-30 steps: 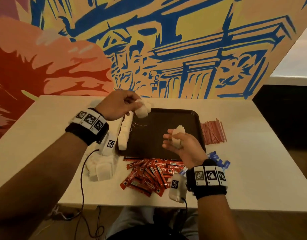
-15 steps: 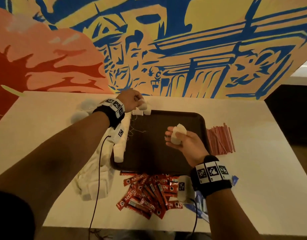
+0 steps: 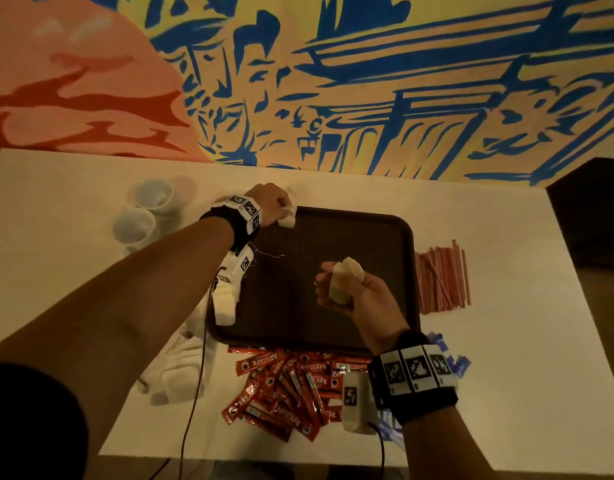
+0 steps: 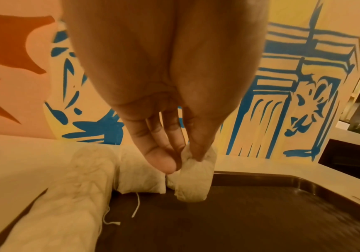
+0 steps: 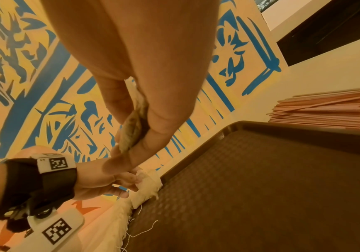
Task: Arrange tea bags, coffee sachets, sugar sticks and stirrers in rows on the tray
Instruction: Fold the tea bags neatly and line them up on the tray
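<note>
Partly hidden by the left hand, a tea bag (pinched).

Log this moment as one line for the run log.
left hand: pinching tea bag at tray far-left corner | right hand: holding spare tea bags above tray

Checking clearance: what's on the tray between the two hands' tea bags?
Head view: bare brown tray floor, apart from loose white strings near the left hand. The right hand holds its tea bag above it.
</note>
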Available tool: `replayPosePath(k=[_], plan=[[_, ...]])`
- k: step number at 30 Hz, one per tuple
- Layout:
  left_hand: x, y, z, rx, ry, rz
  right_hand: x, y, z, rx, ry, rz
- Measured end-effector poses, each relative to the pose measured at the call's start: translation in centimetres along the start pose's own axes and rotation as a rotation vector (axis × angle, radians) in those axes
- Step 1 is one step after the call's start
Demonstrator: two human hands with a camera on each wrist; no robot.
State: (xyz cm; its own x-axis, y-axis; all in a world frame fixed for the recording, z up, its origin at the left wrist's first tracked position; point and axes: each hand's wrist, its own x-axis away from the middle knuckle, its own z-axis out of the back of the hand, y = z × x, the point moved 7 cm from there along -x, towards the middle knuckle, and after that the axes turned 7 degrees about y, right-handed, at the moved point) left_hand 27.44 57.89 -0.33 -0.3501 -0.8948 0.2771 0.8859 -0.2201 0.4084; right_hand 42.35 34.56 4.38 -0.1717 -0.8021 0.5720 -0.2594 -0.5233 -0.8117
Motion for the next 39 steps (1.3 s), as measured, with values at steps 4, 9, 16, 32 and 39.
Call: replayPosePath(k=[4, 9, 16, 32, 39], plan=[[-1.4, -0.1, 0.0, -0.002, 0.018, 0.004, -0.5, -0.6, -0.1, 0.004, -0.008, -0.003], [-2.8, -0.4, 0.0, -0.021, 0.053, 0.018, -1.3, -0.7, -0.2, 0.000, -0.014, -0.009], [-3.8, -0.7, -0.3, -0.036, 0.070, 0.038, -1.8, -0.1, -0.3, -0.007, -0.038, -0.025], [-0.7, 0.3, 2.6, 0.018, 0.227, 0.058, -1.0, 1.2, -1.1, -0.232, -0.104, -0.112], [7.8, 5.5, 2.9, 0.191, 0.252, -0.086, 3.0, 0.9, -0.7, -0.167, -0.137, 0.002]])
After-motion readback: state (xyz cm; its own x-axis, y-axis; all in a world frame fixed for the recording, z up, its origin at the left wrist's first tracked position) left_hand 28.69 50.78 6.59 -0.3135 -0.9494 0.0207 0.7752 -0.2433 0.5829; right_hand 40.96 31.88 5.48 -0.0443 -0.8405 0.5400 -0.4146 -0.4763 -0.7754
